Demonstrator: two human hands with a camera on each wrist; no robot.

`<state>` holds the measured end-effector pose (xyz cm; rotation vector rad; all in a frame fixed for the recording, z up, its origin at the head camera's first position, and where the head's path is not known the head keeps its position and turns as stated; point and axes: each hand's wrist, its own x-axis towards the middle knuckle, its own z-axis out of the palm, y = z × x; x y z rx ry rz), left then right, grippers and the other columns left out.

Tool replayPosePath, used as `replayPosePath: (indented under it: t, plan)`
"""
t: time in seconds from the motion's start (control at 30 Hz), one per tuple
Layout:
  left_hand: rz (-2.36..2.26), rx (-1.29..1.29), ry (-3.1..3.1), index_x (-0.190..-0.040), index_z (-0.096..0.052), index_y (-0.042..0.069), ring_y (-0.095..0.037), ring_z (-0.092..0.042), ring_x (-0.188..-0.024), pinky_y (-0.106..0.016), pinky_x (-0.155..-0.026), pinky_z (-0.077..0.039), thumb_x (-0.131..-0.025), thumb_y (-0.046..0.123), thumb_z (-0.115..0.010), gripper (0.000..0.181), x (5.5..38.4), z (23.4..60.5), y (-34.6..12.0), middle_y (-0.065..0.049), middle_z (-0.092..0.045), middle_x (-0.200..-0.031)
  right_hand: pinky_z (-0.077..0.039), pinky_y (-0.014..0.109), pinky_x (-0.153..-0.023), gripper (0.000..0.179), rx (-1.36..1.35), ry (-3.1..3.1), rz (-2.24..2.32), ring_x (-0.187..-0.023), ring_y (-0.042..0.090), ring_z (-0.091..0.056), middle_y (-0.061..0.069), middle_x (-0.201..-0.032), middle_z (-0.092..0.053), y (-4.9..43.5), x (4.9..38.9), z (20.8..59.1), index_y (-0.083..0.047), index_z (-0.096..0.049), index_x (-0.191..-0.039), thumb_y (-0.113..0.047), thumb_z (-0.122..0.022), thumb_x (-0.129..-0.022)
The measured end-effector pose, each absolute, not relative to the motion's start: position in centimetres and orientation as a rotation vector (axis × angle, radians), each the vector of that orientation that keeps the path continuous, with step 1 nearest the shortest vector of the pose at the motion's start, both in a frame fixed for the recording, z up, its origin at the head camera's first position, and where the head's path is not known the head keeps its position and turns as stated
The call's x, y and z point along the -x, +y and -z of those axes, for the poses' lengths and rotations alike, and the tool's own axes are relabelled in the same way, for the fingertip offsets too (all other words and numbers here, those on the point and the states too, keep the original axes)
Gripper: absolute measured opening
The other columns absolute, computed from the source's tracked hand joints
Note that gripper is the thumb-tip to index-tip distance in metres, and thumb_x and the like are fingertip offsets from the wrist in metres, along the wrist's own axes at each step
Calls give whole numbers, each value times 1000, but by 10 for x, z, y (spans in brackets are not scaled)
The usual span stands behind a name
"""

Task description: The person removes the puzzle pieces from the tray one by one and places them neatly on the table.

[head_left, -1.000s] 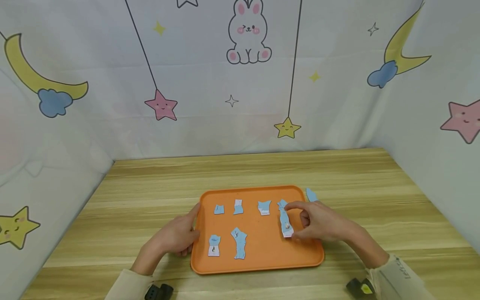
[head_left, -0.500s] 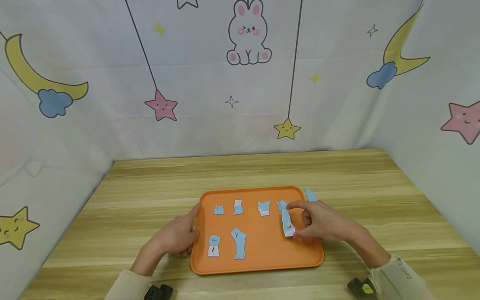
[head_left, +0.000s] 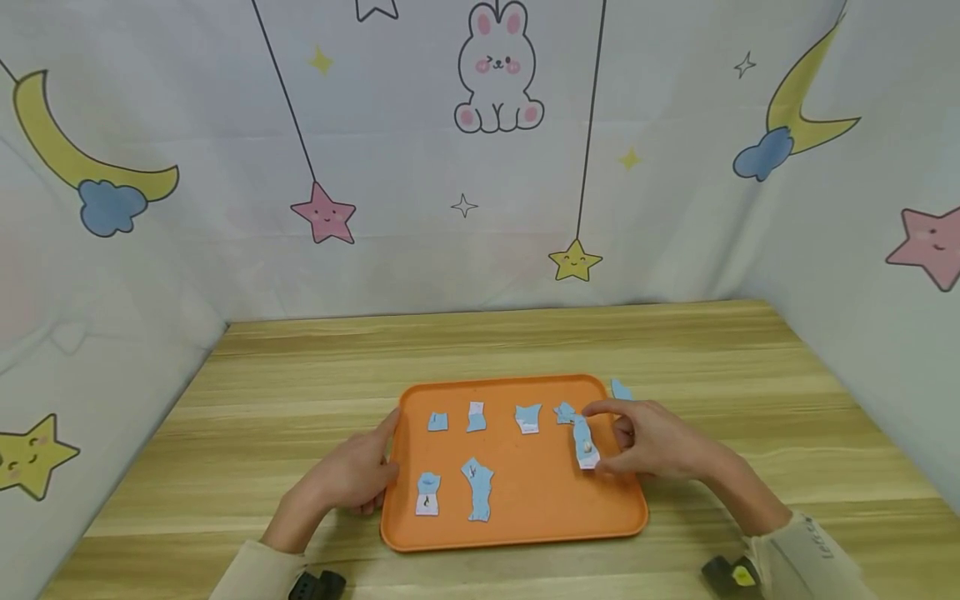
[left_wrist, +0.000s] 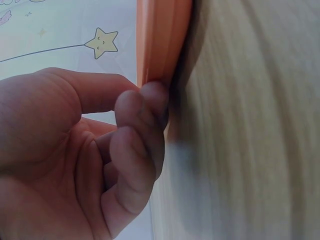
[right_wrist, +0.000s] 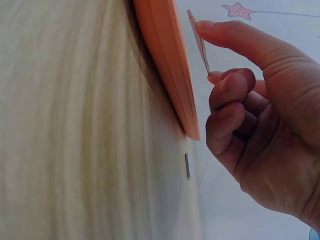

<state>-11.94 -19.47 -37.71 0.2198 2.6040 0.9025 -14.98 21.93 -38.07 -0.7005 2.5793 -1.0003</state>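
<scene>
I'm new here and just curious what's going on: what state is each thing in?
Orange tray: on the table, left edge held.
Long blue piece: pinched, raised over the tray.
Other pieces on the tray: lying spread out.
Blue piece outside the tray: lying on the table.
Left grip: holding the tray's edge.
Right grip: pinching the long blue piece.
Cloth backdrop: hanging, creased.

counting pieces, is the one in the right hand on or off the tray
Off: the right wrist view shows the piece pinched in the right hand, clear of the tray.
</scene>
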Motion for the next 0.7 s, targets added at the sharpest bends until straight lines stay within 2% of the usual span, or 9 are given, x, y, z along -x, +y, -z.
replayPosePath:
  t: [0.7]
  plan:
    - [-908,-181,2605,-169,-16,1,-13,-50,-40,-26,-41,-44,-97,0,-54,81,119,378,-194,-7,-60,-55,-48,27,-50,71,634,2483,1129,-45,5,-41,-5,-63,-48,245,153,383,0,-55,-147,-23,-85,-88]
